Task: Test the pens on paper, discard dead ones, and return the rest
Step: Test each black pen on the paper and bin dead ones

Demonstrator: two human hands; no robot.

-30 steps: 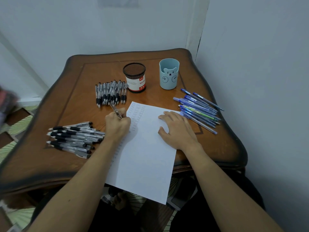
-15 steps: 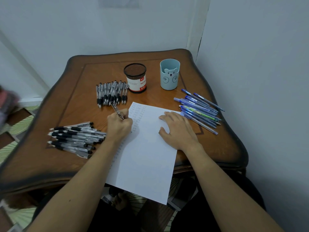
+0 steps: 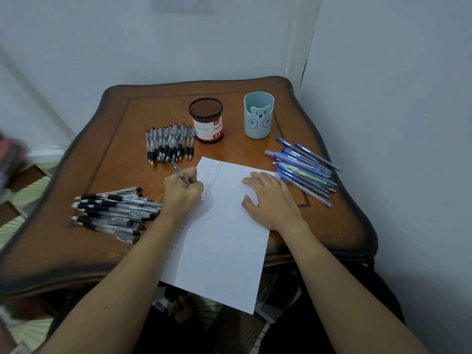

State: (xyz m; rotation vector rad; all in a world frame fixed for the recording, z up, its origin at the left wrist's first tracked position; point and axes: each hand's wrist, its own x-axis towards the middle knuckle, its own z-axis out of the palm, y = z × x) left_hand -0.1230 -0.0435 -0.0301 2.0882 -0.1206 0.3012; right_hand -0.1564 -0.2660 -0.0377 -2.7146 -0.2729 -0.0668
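Corner table — left fingers grip a pen, right fingers flat on paper.

Brown wooden table, pale wall behind, green patterned floor at left

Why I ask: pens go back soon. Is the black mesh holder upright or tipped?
Upright: the black mesh holder stands on its base, rim up.

A white paper sheet lies skewed on the wooden table. Its near end overhangs the edge, and faint rows of marks fill its upper left. There a slim clear pen slants up and leftward, tip hidden. A row of black-and-clear pens lies beyond it, a heap of similar pens to the left, and fanned blue pens to the right.
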